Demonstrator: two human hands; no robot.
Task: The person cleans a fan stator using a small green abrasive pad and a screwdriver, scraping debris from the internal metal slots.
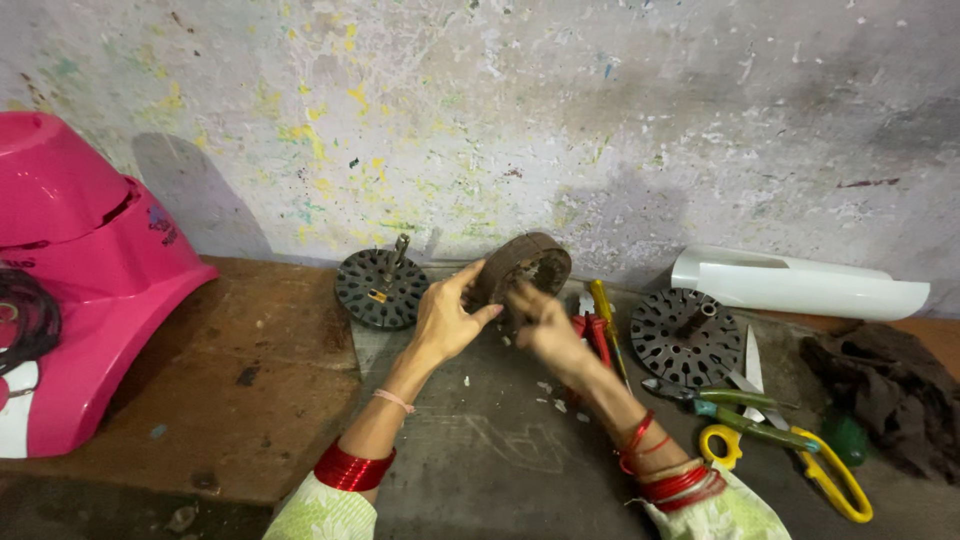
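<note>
left hand: fingers curled on the left rim of the brown ring, gripping it
right hand: fingers closed on the ring's lower front edge
brown ring: round, rusty, slotted metal core, tilted on edge, centre of bench, touching both hands
black disc: 9 o'clock of ring, flat, slotted, short shaft up
second disc: 3 o'clock, same shape
scissors: 4 o'clock, yellow handles
screwdriver: yellow handle, just right of hands
pink housing: far 9 o'clock, glossy plastic
white cover: 2 o'clock, curved plastic
dark rag: far right, crumpled
wall: chipped, speckled paint
</note>
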